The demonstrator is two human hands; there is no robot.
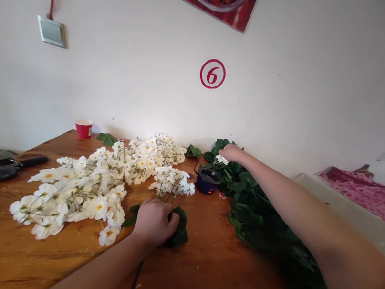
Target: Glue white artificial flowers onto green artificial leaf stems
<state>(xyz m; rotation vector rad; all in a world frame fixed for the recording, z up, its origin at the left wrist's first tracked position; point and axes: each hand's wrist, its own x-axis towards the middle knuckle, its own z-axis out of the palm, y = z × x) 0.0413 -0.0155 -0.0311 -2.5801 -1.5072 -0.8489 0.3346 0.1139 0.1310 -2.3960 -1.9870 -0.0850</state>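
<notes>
My left hand (155, 221) is closed around the stem of an artificial flower spray, low over the middle of the table. Dark green leaves (180, 229) stick out on both sides of the fist, and a cluster of white flowers (173, 181) rises beyond it. Below the wrist the green stem (134, 283) runs toward the near edge. My right arm reaches far forward, with my right hand (232, 153) closed at a small white flower (222, 159) above the leaves. Between the hands stands a small dark blue electric pot (207, 181) with a red light lit.
A large heap of white flowers (98, 193) covers the left of the wooden table (61, 270). Green leafy stems (251, 211) are piled along the right side. A red paper cup (83, 129) stands at the back left, near a black-handled tool (8, 170). Pink petals (373, 195) lie farther right.
</notes>
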